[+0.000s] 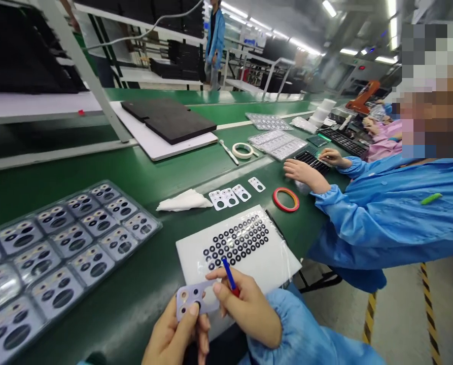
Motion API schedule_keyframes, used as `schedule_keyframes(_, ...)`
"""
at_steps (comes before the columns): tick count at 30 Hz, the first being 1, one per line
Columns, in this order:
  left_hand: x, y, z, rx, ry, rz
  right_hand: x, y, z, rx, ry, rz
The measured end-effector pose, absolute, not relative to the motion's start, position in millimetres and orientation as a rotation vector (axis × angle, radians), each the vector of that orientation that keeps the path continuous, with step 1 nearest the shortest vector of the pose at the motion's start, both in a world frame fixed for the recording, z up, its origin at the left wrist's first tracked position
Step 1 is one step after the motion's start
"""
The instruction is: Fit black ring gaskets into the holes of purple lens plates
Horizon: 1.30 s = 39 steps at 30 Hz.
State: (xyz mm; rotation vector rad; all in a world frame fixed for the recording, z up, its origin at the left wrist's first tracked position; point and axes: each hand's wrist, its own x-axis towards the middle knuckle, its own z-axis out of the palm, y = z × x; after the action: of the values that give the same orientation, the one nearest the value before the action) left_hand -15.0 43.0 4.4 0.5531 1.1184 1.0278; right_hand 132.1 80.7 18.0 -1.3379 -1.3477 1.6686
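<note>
My left hand (175, 337) pinches a small pale camera-lens bezel plate (193, 298) with round holes, thumb on its lower edge. My right hand (245, 306) grips a thin blue-and-red pen-like tool (230, 276), its tip pointing up toward a white sheet (264, 263) covered with rows of black rings (237, 242). Both hands are low at the near edge of the green bench (142, 172). Several finished plates (234, 195) lie in a row beyond the sheet.
A clear blister tray (59, 243) of bezel parts lies at left. A white cloth (184, 201), red tape ring (286, 198), white tape roll (242, 150) and black foam on a white board (169, 119) sit further out. A co-worker in blue (393, 213) works at right.
</note>
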Motion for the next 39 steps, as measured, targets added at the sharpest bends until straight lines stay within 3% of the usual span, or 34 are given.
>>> schedule_keyframes(16, -15.9, 36.9, 3.6, 0.613, 0.675, 1.082, 149.8, 86.7, 15.7, -1.385, -1.315, 1.823)
schedule_keyframes(39, -18.8, 29.8, -0.3, 0.669, 0.639, 1.103, 148.6, 85.0, 24.8, -1.391, -1.312, 1.895)
